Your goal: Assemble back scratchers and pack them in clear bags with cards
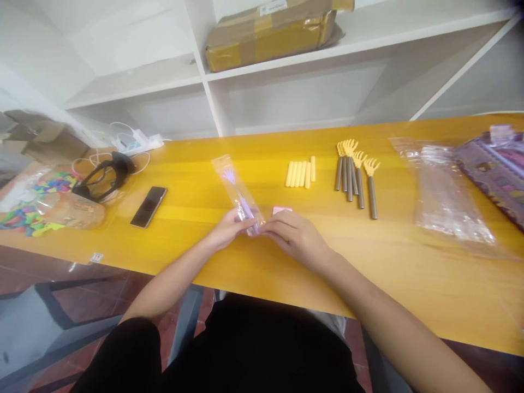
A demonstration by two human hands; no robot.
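A purple back scratcher [241, 201] lies inside a clear plastic bag [223, 163], its hand-shaped end pointing away from me. Near the handle end, my left hand [232, 228] is closed around the bagged scratcher. The fingers of my right hand [295, 236] pinch together at the bag's near right corner. Just beyond those knuckles a small pink and white piece [282, 209] shows, partly hidden by the hand. Several yellow tubes [298, 174] lie side by side further back. To their right are several back scratchers [357, 172] with yellow claws and dark metal handles.
Clear plastic bags [452, 196] and a purple patterned pouch [491, 164] lie at the right. On the left are a phone [149, 207], black goggles or a strap [104, 177], a power strip [141, 144], an orange-tinted jar [76, 210] and colourful pieces [20, 217]. A carton [272, 35] sits on the shelf.
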